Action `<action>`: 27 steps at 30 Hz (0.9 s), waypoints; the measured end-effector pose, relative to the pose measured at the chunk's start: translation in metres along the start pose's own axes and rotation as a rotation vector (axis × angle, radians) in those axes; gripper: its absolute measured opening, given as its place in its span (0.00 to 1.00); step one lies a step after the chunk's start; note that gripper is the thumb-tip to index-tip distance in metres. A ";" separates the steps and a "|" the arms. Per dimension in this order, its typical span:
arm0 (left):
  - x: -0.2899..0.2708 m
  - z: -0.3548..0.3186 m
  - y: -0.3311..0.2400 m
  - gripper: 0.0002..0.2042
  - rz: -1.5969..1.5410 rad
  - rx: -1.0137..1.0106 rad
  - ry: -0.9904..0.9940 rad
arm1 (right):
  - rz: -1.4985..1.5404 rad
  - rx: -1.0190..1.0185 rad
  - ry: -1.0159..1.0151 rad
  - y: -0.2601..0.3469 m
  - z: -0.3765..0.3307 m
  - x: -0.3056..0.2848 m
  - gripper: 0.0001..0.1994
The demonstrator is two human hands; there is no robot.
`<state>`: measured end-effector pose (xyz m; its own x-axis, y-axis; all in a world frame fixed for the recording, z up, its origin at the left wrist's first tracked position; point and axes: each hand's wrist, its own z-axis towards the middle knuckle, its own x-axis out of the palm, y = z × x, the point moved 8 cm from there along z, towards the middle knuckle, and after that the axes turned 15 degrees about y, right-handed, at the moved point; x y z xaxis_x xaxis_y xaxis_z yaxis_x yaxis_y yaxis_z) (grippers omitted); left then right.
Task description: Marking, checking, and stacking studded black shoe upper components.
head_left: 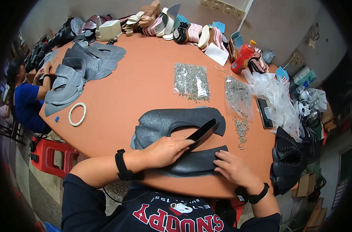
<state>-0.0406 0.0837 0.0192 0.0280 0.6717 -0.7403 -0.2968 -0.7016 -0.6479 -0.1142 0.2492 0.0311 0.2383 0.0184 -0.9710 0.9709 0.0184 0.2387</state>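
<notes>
My left hand [166, 149] rests on a dark grey curved shoe-upper piece [195, 160] near the table's front edge and holds a narrow black strip [203, 133] that slants up to the right. Fingers of my right hand [232, 168] press flat on the right end of that same piece. Just beyond lies a stack of larger grey felt-like upper pieces [176, 121]. To the right of the strip, small silver studs [241, 129] lie loose on the orange table [145, 85].
Two clear bags of studs [191, 81] [237, 96] lie mid-table. Grey cut pieces [73, 73] and a white ring [77, 114] sit at left, near a seated person in blue [27, 102]. Shoes and soles [176, 27] line the far edge. A red bottle [242, 58], plastic bags [274, 96] and a phone [264, 113] crowd the right.
</notes>
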 end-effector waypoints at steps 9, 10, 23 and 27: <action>-0.003 0.002 -0.019 0.21 -0.027 0.071 0.145 | -0.003 0.171 -0.174 -0.016 0.021 -0.032 0.08; 0.000 0.002 -0.016 0.21 -0.029 0.071 0.145 | -0.003 0.172 -0.172 -0.014 0.025 -0.034 0.08; 0.006 0.003 -0.005 0.14 0.023 0.034 0.167 | 0.047 0.074 0.182 -0.015 0.003 0.005 0.20; 0.007 0.005 -0.011 0.11 0.026 0.091 0.178 | 0.082 0.067 0.228 -0.021 0.004 0.000 0.18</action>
<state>-0.0418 0.0971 0.0218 0.1851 0.5958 -0.7815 -0.3844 -0.6880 -0.6155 -0.1339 0.2447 0.0260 0.3130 0.2420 -0.9184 0.9495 -0.0585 0.3081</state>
